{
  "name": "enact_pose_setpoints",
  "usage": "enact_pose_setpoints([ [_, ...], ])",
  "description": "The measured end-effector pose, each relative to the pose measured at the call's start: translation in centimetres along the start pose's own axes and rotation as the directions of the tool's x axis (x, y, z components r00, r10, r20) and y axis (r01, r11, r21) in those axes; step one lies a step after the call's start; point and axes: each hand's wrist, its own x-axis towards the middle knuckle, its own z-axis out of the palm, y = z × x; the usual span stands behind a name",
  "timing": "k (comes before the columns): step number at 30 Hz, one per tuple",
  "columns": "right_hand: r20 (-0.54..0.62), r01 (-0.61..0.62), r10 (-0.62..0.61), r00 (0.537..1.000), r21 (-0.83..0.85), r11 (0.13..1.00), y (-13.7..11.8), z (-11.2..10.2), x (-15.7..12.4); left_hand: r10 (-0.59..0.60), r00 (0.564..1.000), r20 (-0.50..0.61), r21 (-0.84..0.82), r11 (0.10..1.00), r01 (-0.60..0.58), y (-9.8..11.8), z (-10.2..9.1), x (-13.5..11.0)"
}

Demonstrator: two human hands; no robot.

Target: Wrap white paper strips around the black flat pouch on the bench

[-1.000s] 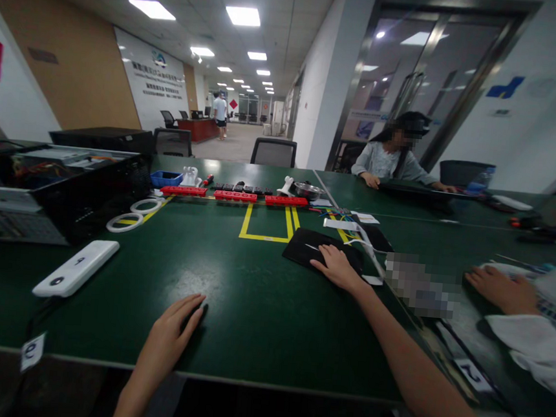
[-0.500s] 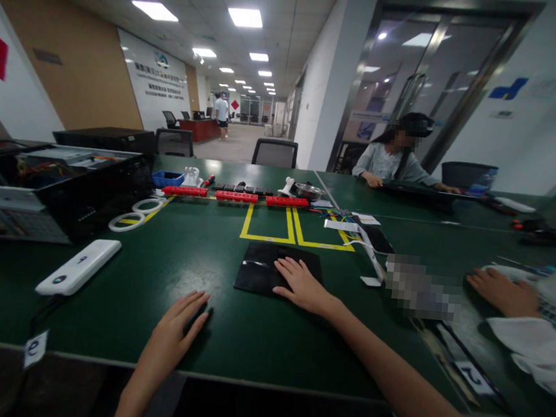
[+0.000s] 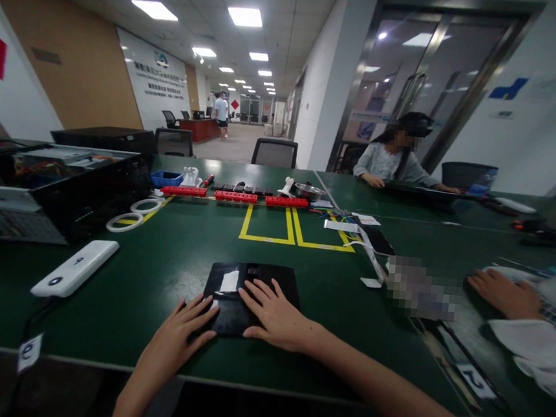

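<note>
A flat black panel (image 3: 243, 322) lies on the green table in front of me, with a pale patch near its upper left that may be a label or a reflection. My right hand (image 3: 276, 315) rests flat on its right half, fingers outstretched. At the panel's left edge, my left hand (image 3: 182, 333) touches it with spread fingers. Neither hand is closed round anything. Part of the panel's surface is hidden under my fingers.
An opened computer case (image 3: 98, 199) stands on the left, near white rings (image 3: 125, 222) and a white power bank (image 3: 75, 269). Red strips (image 3: 235, 197) line the back beyond yellow tape outlines (image 3: 268, 239). Ribbon cables (image 3: 373, 259) lie right; a co-worker's hand (image 3: 504, 292) is farther right.
The black panel has slid toward me and to the left under my right hand. My left hand has shifted slightly and now meets its left edge.
</note>
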Motion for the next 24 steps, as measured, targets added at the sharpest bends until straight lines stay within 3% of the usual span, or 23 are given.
enact_pose_setpoints([
  [3,-0.088,-0.03,0.024,0.996,-0.058,0.998,2.0,-1.4,-0.1,-0.02,1.0,0.014,-0.02,1.0,0.02,0.2,-0.1,0.1],
  [5,-0.235,-0.169,0.132,0.963,-0.145,0.975,4.4,-2.4,-0.3,-0.026,1.0,0.015,-0.032,0.999,0.026,0.2,-0.2,0.1],
  [7,-0.395,-0.38,0.282,0.875,-0.196,0.904,7.5,-3.4,-1.0,-0.03,0.999,0.011,-0.045,0.999,0.03,0.2,-0.2,0.0],
  [10,-0.561,-0.676,0.483,0.672,-0.197,0.71,12.1,-4.5,-3.0,-0.037,0.999,0.0,-0.062,0.997,0.037,0.3,-0.2,0.0],
  [13,-0.61,-0.83,0.598,0.52,-0.195,0.522,15.4,-5.1,-5.6,-0.044,0.999,-0.006,-0.071,0.997,0.043,0.4,-0.2,-0.1],
  [16,-0.575,-0.901,0.697,0.428,-0.205,0.383,17.4,-5.1,-7.8,-0.049,0.999,-0.005,-0.073,0.996,0.049,0.5,-0.2,-0.1],
  [19,-0.519,-0.913,0.751,0.408,-0.218,0.346,18.6,-4.7,-9.1,-0.047,0.999,-0.004,-0.077,0.996,0.047,0.5,-0.2,-0.1],
  [24,-0.449,-0.892,0.771,0.451,-0.254,0.374,19.9,-4.0,-9.5,-0.049,0.999,-0.006,-0.084,0.995,0.048,0.5,-0.3,-0.1],
])
